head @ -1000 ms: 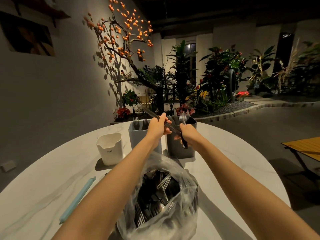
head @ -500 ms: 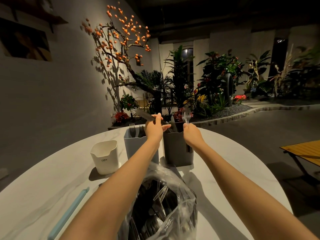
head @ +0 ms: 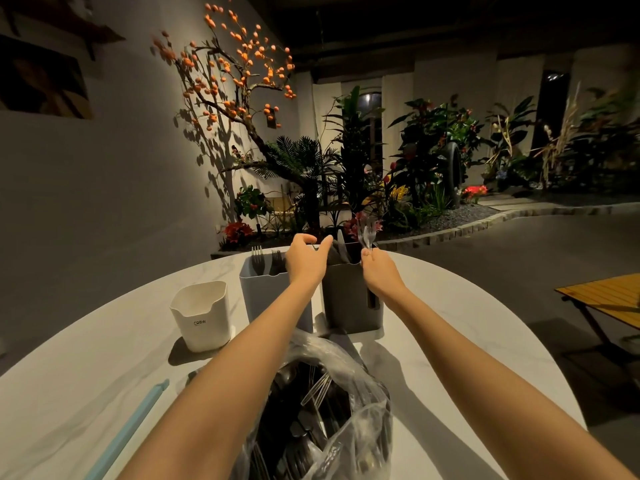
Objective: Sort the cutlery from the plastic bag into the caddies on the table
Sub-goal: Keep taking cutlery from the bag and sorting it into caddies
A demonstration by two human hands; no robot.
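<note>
The clear plastic bag (head: 349, 424) of dark and clear cutlery lies at the near table edge between my forearms. Behind it stand three caddies: a white one (head: 202, 318), a blue-grey one (head: 261, 296) with two dark forks (head: 265, 259), and a dark grey one (head: 346, 308) with knives (head: 341, 245) sticking up. My left hand (head: 306, 259) hovers over the gap between the blue-grey and dark grey caddies, fingers loosely spread and holding nothing that I can see. My right hand (head: 379, 273) grips clear plastic forks (head: 367, 233) upright over the dark grey caddy's right side.
The round white marble table (head: 450, 358) carries a pale blue stick (head: 128, 431) at the near left. A wooden folding table (head: 602, 296) stands to the right on the floor. Plants and an orange-fruited branch fill the background.
My left hand let go of the long dark knife it held, and the knife now stands in the dark grey caddy. My right hand rose slightly with the clear forks.
</note>
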